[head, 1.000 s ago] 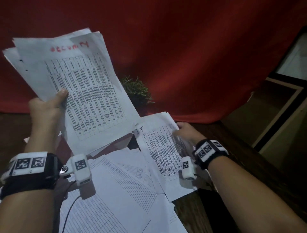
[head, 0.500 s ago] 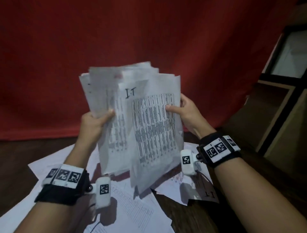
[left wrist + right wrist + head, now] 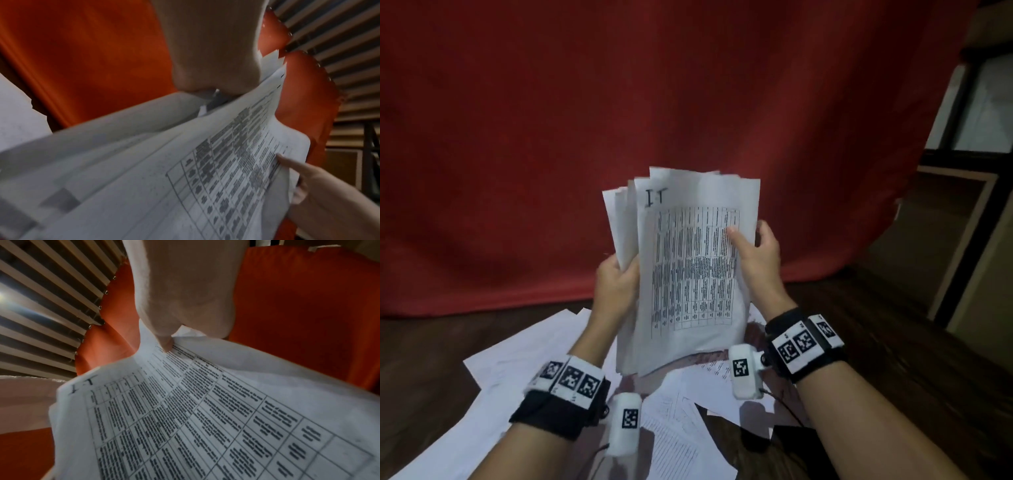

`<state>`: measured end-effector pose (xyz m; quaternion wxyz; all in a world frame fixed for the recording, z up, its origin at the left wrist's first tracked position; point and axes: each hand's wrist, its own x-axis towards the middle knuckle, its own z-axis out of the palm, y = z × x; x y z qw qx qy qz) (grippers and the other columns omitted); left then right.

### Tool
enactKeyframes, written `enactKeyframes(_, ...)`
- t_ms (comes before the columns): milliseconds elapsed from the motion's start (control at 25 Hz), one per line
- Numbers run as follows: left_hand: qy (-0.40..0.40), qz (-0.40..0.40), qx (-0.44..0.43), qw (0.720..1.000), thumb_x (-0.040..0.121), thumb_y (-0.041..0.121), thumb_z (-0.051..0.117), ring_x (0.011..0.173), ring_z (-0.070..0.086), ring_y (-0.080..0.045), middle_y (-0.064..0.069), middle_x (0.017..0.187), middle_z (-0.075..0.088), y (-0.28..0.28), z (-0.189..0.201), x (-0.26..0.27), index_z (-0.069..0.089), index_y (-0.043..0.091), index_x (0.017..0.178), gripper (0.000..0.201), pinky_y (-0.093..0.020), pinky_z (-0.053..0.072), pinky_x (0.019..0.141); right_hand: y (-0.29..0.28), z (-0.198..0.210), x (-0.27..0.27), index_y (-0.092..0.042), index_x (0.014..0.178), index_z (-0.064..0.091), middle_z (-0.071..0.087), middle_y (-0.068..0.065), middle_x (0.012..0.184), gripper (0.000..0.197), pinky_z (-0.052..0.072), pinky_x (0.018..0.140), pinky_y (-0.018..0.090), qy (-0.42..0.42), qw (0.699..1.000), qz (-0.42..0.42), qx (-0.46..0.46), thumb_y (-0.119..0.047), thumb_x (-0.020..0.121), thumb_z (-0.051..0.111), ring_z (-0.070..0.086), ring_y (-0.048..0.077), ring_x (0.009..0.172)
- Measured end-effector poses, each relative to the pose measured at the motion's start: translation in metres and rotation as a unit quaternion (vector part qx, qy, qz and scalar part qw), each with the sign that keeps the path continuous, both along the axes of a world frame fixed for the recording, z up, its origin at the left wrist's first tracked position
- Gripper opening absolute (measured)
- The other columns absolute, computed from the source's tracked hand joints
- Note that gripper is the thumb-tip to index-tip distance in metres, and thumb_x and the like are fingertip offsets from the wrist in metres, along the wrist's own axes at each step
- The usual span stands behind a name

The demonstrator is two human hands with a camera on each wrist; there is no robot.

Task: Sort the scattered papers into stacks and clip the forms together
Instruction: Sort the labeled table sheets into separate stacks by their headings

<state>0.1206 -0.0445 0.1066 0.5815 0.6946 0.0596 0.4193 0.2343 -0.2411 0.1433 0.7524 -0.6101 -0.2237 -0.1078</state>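
Since a second ago, the IT sheet (image 3: 688,274) has been lifted off the table (image 3: 893,342) by the right hand (image 3: 755,253) and brought against the bundle of papers (image 3: 625,219) held up by the left hand (image 3: 616,284); half a second ago the two were only partly overlapped, now the sheet is laid nearly flush on the front of the bundle. Gathering is judged to be under way, with no sorted stack set down yet and no clip seen in any view.

Left hand: fingers curled round the left edge of the bundle, thumb in front, a firm grip; in the left wrist view the bundle is fanned unevenly under the palm. Right hand: the right edge of the IT sheet is pinched, thumb (image 3: 165,344) pressed on the printed table, fingers behind the paper and mostly hidden.

The bundle is held upright in mid-air before the red curtain (image 3: 517,137). Loose sheets (image 3: 527,359) are left scattered on the table below, overlapping, so much sorting is judged to remain
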Motion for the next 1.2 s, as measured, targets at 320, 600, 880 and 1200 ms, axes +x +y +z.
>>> enactKeyframes(320, -0.052, -0.027, 0.099, 0.993, 0.063, 0.101, 0.062, 0.099, 0.070, 0.009, 0.038, 0.112, 0.066, -0.027, -0.031, -0.022, 0.046, 0.042, 0.124, 0.087, -0.011, 0.057, 0.077, -0.007, -0.031, 0.012, -0.019, 0.117, 0.052, 0.071, 0.006, 0.115, 0.032, 0.062, 0.089, 0.042, 0.012, 1.000, -0.011, -0.008, -0.028, 0.096, 0.074, 0.073, 0.024, 0.103)
enactKeyframes(600, -0.020, -0.036, 0.024, 0.999, 0.069, 0.073, 0.088, 0.082, 0.074, 0.001, 0.012, 0.090, 0.081, -0.003, -0.025, 0.000, 0.071, 0.027, 0.106, 0.062, -0.024, 0.060, 0.071, -0.018, -0.026, 0.036, -0.017, 0.142, 0.050, 0.069, 0.010, 0.131, 0.074, 0.059, 0.096, 0.037, 0.105, 0.984, 0.144, -0.019, -0.042, 0.079, 0.081, 0.070, 0.025, 0.117)
enactKeyframes(880, -0.030, -0.051, -0.003, 0.998, 0.070, 0.066, 0.084, 0.109, 0.077, -0.012, -0.001, 0.123, 0.078, 0.016, -0.017, 0.008, 0.061, 0.026, 0.135, 0.080, -0.027, 0.061, 0.087, 0.007, -0.047, 0.010, -0.015, 0.132, 0.051, 0.074, 0.006, 0.122, 0.038, 0.060, 0.095, 0.034, 0.096, 0.985, 0.136, 0.054, -0.019, 0.099, 0.070, 0.073, 0.020, 0.109)
enactKeyframes(1200, 0.014, -0.015, -0.035, 0.999, 0.092, 0.009, 0.083, 0.063, 0.069, 0.004, 0.015, 0.070, 0.078, 0.055, -0.012, 0.004, 0.084, 0.023, 0.071, 0.025, -0.017, 0.055, 0.064, -0.011, -0.037, 0.023, -0.013, 0.100, 0.064, 0.071, 0.011, 0.101, 0.025, 0.051, 0.082, 0.034, 0.111, 0.983, 0.146, -0.032, 0.008, 0.096, 0.051, 0.065, 0.025, 0.095)
